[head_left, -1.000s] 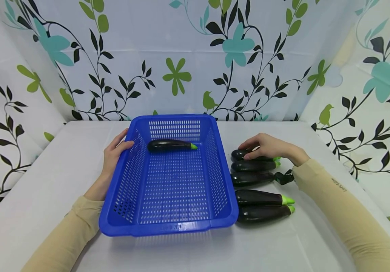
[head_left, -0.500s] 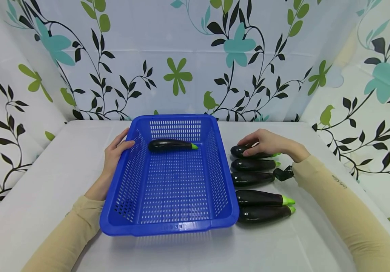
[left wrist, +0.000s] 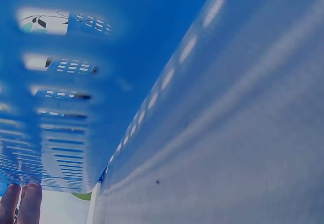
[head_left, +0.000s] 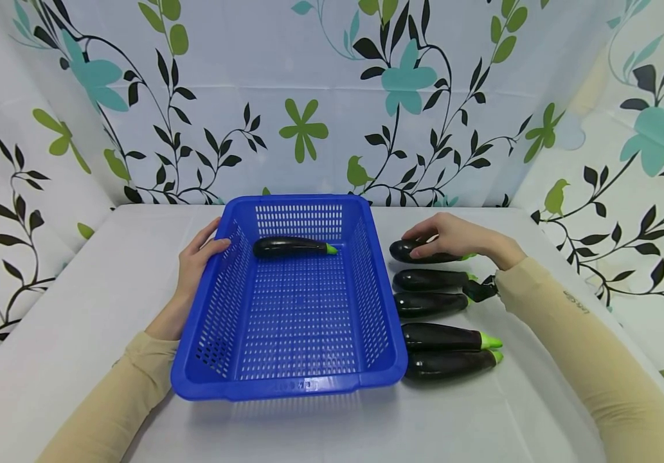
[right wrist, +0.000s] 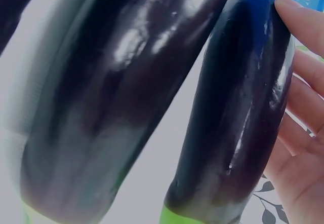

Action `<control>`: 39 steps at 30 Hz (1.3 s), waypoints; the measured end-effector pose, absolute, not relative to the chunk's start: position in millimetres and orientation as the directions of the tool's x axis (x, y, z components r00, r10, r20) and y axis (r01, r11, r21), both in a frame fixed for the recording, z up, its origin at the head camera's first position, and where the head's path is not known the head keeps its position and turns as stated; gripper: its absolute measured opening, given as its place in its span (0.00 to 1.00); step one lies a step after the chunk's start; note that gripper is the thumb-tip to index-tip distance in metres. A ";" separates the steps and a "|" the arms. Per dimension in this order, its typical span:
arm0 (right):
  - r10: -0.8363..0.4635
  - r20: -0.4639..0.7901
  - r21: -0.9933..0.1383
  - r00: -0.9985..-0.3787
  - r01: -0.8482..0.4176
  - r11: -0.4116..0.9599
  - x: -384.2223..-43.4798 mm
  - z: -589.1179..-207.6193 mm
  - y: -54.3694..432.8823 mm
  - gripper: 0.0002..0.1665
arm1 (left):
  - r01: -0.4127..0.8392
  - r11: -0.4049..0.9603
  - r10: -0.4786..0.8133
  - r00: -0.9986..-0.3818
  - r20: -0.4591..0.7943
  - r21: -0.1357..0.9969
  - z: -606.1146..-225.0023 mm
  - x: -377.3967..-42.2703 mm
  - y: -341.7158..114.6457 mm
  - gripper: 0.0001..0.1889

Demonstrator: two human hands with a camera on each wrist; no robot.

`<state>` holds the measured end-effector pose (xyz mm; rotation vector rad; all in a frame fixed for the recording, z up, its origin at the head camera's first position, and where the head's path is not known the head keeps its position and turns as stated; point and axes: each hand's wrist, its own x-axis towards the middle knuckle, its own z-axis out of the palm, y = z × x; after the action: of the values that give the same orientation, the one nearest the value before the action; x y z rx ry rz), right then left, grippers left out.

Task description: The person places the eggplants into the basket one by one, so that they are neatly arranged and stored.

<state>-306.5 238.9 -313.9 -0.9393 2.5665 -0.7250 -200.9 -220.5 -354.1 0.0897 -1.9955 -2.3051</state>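
Close-fitting beige sleeves cover the person's arms: the left sleeve (head_left: 100,399) shows at the lower left of the frame, the right sleeve (head_left: 592,360) at the lower right. The cloth is plain and softly creased, and the left cuff (head_left: 149,350) looks bunched at the wrist. I spot small dark lettering (head_left: 576,302) on the right sleeve, too tiny to read. A black piece (head_left: 481,290) juts beside the right cuff (head_left: 512,278); the fingers (right wrist: 306,97) are bare.
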 end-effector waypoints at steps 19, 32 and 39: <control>-0.658 -0.104 -0.534 -0.746 -0.516 0.670 -302.2 -288.7 230.8 0.25 | 0.064 -0.196 -0.094 -0.995 0.046 0.979 -356.2 -201.2 -221.7 0.31; -0.673 -0.081 -0.519 -0.735 -0.546 0.658 -300.3 -269.8 223.4 0.26 | 0.050 -0.190 -0.094 -0.995 0.033 0.981 -357.1 -201.4 -221.5 0.32; -0.692 -0.056 -0.504 -0.720 -0.578 0.642 -299.5 -258.2 216.8 0.25 | 0.053 -0.188 -0.100 -0.994 0.035 0.981 -356.6 -201.0 -221.0 0.31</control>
<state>-299.5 216.8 -258.2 -1.0311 2.6196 -0.6782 -201.0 -221.0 -356.6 0.0553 -1.9356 -2.3466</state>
